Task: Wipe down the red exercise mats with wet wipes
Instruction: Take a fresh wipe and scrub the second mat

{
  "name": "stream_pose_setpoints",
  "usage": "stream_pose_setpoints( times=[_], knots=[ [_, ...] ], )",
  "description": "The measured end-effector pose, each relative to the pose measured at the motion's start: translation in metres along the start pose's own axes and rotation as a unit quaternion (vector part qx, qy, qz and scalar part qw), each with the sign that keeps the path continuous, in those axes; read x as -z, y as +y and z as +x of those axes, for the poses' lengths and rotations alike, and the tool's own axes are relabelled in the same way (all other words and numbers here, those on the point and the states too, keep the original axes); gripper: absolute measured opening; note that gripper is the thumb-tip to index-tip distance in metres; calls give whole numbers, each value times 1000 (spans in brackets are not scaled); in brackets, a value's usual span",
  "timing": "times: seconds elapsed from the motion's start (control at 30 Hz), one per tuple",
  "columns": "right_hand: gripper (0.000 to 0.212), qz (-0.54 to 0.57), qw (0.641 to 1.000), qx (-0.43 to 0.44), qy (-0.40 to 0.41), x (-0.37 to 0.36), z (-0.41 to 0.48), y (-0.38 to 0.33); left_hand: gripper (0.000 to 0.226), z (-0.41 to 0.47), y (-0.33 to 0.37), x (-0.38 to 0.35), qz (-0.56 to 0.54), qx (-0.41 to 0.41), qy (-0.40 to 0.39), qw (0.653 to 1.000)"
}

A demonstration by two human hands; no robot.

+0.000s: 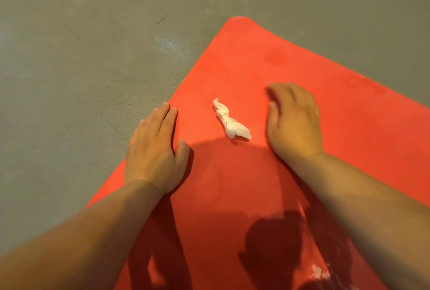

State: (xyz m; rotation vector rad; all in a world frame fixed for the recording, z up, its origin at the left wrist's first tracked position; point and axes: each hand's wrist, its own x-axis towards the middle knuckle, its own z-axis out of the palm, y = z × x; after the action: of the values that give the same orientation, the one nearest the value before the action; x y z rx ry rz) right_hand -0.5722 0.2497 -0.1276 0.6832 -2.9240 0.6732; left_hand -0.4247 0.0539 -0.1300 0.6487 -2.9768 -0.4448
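Observation:
A red exercise mat [267,61] lies on the floor, its rounded far corner pointing away from me. A crumpled white wet wipe [230,122] lies loose on the mat between my hands. My left hand [156,150] rests flat on the mat's left edge, fingers straight and together. Over the mat to the right of the wipe is my right hand [294,119], palm down, fingers relaxed and slightly blurred, holding nothing. Neither hand touches the wipe.
Grey concrete floor [81,68] surrounds the mat on the left and behind. A wet sheen [318,271] shows on the mat's near part, where my shadow falls.

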Motion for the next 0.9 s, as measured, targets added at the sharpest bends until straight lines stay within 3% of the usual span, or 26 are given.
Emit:
stream_pose_setpoints(
  times=[0.07,0.17,0.3,0.43,0.5,0.53,0.6,0.63,0.7,0.8,0.9],
  knots=[
    [41,-34,998,-59,-9,-7,1,7,76,1,-2,1,-4,3,-13,1000],
    [43,-44,998,-38,-16,-9,0,3,84,-2,2,5,4,-30,-30,999],
    [44,-41,998,-44,-15,-11,2,4,58,14,32,7,-24,-200,-5,979],
    [46,-46,998,-47,-6,-11,4,-1,38,32,43,2,35,-394,-38,918],
    [47,-51,997,-54,-8,-11,5,-4,33,47,22,2,63,-430,-29,900],
    [47,-56,997,-57,-9,-12,6,-5,31,56,14,5,50,-390,-31,919],
    [46,-61,996,-62,-13,-11,7,-5,26,80,5,9,-21,-205,-19,978],
    [46,-63,996,-64,-17,-10,7,-6,24,94,5,7,-51,-120,-3,991],
    [46,-72,995,-66,-28,-9,8,-6,20,107,17,2,-73,-48,14,996],
    [47,-79,994,-67,-38,-8,9,-7,15,81,25,4,-115,-30,12,993],
    [48,-87,993,-66,-41,-7,9,-7,19,34,12,16,-134,-116,-41,983]
  ],
)
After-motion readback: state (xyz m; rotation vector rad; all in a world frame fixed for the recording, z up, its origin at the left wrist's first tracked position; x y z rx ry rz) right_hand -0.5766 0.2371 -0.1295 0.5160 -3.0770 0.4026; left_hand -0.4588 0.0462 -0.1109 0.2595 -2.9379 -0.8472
